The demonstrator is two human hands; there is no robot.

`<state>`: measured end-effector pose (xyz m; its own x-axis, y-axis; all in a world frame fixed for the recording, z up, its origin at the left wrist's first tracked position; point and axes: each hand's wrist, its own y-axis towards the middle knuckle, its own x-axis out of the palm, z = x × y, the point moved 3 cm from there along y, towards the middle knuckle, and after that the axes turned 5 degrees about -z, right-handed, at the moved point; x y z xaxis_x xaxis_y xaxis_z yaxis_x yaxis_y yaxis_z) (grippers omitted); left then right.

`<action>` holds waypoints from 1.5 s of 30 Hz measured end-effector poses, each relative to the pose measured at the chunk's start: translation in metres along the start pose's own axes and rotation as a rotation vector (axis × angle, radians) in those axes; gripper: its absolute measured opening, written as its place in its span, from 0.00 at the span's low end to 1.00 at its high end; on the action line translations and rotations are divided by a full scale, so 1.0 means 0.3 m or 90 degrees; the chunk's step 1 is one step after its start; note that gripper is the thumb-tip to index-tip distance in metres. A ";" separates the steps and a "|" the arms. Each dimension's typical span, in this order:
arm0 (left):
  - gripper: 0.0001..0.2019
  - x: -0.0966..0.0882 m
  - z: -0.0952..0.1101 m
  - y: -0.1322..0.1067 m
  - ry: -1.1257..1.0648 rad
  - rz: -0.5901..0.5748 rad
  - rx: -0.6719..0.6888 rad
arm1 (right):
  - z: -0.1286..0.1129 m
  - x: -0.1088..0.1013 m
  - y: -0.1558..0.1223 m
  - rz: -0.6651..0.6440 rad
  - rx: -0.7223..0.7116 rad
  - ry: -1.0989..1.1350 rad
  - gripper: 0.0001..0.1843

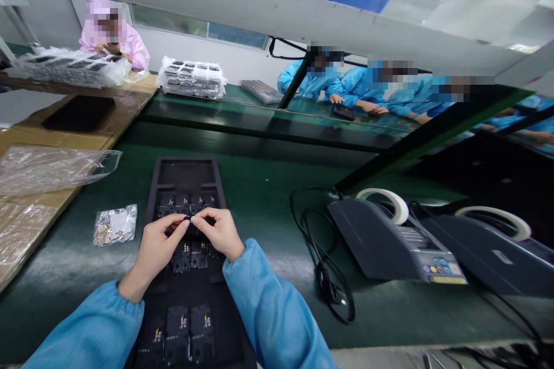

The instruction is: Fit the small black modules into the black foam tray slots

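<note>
My left hand point(153, 248) and my right hand point(220, 232) meet over a black foam tray point(187, 171), thumbs and forefingers pinched together. A small dark piece shows between the fingertips; its kind is too small to make out. Under and beyond the hands, rows of thin black parts point(199, 255) with small gold-coloured contacts lie in the tray's recess. Nearer to me, more of these flat black parts point(202, 334) lie on black foam. My fingers and wrists cover some of the middle row.
A clear bag of small metal pieces point(115, 226) lies left of the tray. Plastic film point(56, 168) covers cardboard point(26, 228) further left. Right stand two tape dispensers point(385, 242) and a coiled black cable point(328, 288). Co-workers point(115, 40) sit beyond; a shelf beam point(259, 8) crosses above.
</note>
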<state>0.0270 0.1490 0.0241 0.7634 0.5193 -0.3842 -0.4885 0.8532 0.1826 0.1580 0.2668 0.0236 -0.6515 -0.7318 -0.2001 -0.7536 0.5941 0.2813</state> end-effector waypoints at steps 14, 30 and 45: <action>0.17 0.002 -0.023 0.000 -0.017 -0.002 -0.028 | 0.009 0.002 0.002 -0.006 0.001 0.005 0.14; 0.17 -0.001 -0.019 -0.001 -0.012 0.006 -0.027 | 0.004 0.004 0.010 -0.005 -0.015 0.006 0.18; 0.11 -0.029 0.203 -0.091 0.009 -0.383 -0.125 | 0.072 -0.018 0.052 0.148 0.033 0.302 0.23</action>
<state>0.0593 0.1241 0.0777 0.9237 -0.0498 -0.3799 -0.0455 0.9703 -0.2377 0.1479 0.2871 0.0089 -0.6997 -0.6428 0.3118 -0.6058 0.7652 0.2180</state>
